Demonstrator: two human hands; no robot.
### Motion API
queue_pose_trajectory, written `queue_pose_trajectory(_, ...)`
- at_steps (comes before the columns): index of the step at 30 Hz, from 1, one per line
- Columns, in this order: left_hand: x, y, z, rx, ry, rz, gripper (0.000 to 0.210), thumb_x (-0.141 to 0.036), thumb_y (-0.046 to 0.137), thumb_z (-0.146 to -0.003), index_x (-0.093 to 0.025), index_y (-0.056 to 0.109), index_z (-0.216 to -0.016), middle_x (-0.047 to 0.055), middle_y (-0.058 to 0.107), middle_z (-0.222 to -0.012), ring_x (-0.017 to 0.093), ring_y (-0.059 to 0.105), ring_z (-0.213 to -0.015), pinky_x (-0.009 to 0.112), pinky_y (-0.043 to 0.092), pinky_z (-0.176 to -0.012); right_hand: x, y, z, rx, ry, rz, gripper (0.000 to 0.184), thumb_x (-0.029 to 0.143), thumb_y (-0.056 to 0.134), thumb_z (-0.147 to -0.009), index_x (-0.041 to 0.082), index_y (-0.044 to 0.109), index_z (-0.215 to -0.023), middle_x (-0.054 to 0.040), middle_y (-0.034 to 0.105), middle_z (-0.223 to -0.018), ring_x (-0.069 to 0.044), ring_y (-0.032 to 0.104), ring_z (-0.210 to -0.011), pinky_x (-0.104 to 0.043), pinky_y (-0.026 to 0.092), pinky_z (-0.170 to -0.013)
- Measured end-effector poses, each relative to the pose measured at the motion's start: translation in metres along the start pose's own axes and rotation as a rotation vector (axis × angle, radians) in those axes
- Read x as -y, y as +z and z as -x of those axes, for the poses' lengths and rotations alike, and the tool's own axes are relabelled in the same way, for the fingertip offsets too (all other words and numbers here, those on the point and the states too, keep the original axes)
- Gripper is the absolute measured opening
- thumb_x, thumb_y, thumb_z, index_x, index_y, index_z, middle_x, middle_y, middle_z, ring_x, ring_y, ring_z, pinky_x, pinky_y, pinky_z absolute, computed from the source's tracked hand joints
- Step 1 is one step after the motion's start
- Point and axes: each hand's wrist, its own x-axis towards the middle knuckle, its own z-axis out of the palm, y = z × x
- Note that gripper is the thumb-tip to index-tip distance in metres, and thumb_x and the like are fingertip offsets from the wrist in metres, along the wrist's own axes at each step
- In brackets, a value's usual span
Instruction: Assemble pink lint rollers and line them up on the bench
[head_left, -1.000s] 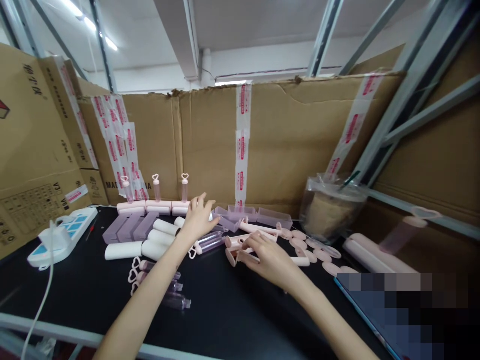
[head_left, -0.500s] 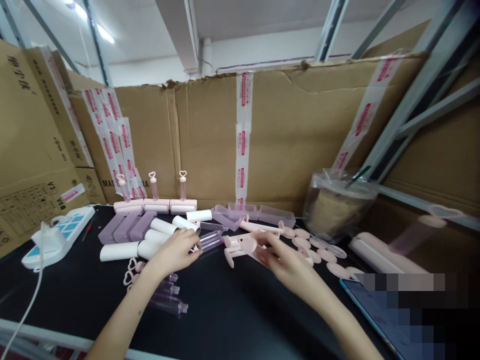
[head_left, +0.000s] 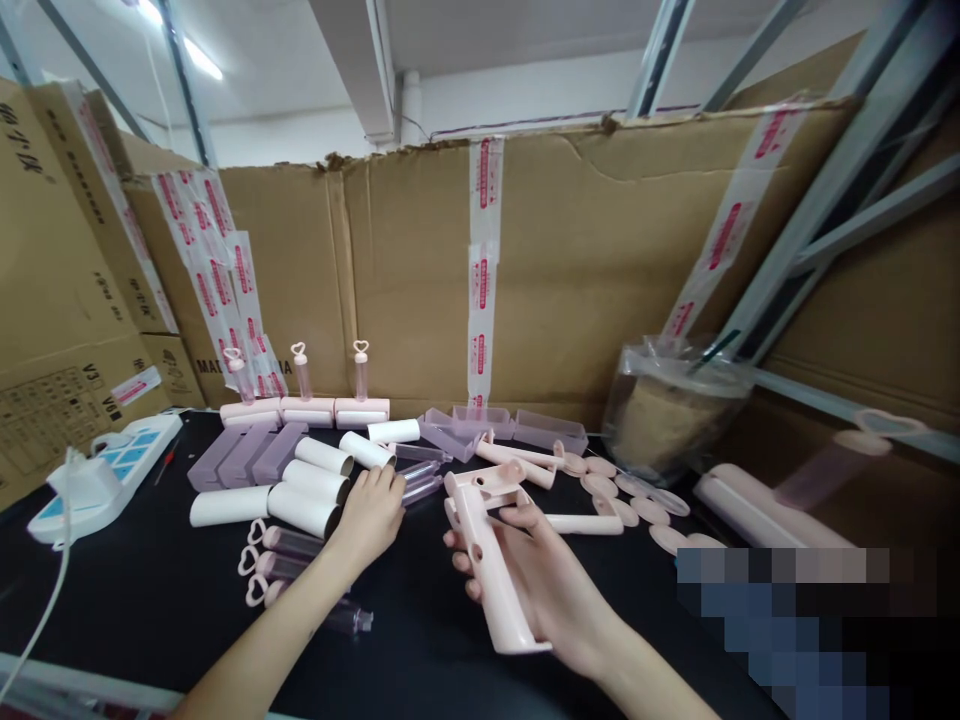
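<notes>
My right hand (head_left: pixel 555 585) grips a pale pink plastic holder (head_left: pixel 487 575), a tilted half-round trough with a hole and a flat end tab. Its fingers wrap behind the part. My left hand (head_left: pixel 373 515) is closed, fingers curled down beside the white paper rolls (head_left: pixel 313 508) and the clear purple tubes (head_left: pixel 424 483); what its fingertips hold is hidden. Under my left forearm lie several purple tubes with pink heart-shaped loops (head_left: pixel 289 541). Beyond the right hand rest more pink holders (head_left: pixel 517 460) and pink oval caps (head_left: pixel 600 486).
Purple boxes (head_left: pixel 244 455) lie at the left, others at the back. Assembled pink pieces with upright heart-topped tubes (head_left: pixel 307 410) line the cardboard wall (head_left: pixel 412 290). A power strip (head_left: pixel 112 480) stands far left. A bagged cup (head_left: pixel 667 415) and a larger pink piece (head_left: pixel 765 510) are right.
My right hand has drawn the pink holder nearer and turned it, so its long trough faces me. My left hand has stayed near the rolls, shifting slightly.
</notes>
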Motion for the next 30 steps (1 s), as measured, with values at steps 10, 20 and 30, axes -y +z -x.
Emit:
queue_pose_trajectory(10, 0.006, -0.022, 0.005, -0.046, -0.117, 0.102, 0.028, -0.019, 0.048, -0.072, -0.019, 0.046, -0.1, 0.004, 0.063, -0.084, 0.022, 0.061, -0.08, 0.029, 0.043, -0.068, 0.014, -0.008, -0.002, -0.182, -0.289, 0.506, 0.027, 0.043, 0.059, -0.079, 0.024, 0.055, -0.098, -0.0003, 0.062, -0.078, -0.015, 0.06, -0.062, -0.032, 0.052, -0.06)
queue_pose_trajectory(20, -0.006, -0.045, 0.018, -0.218, 0.128, 0.458, 0.027, -0.043, 0.054, -0.081, -0.028, 0.061, -0.103, -0.002, 0.069, -0.088, 0.015, 0.062, -0.073, 0.024, 0.043, -0.068, 0.02, -0.02, -0.005, -0.265, -0.414, 0.682, 0.048, 0.046, 0.061, -0.076, 0.026, 0.052, -0.119, -0.0042, 0.062, -0.1, -0.021, 0.059, -0.088, -0.023, 0.047, -0.057)
queue_pose_trajectory(30, -0.006, -0.042, 0.02, -0.294, 0.163, 0.458, 0.029, -0.043, 0.056, -0.081, -0.028, 0.064, -0.104, -0.002, 0.07, -0.082, 0.012, 0.061, -0.064, 0.022, 0.044, -0.061, 0.012, -0.017, -0.005, -0.181, -0.46, 0.719, 0.049, 0.042, 0.062, -0.077, 0.026, 0.049, -0.121, -0.0074, 0.06, -0.112, -0.021, 0.061, -0.09, -0.028, 0.052, -0.065)
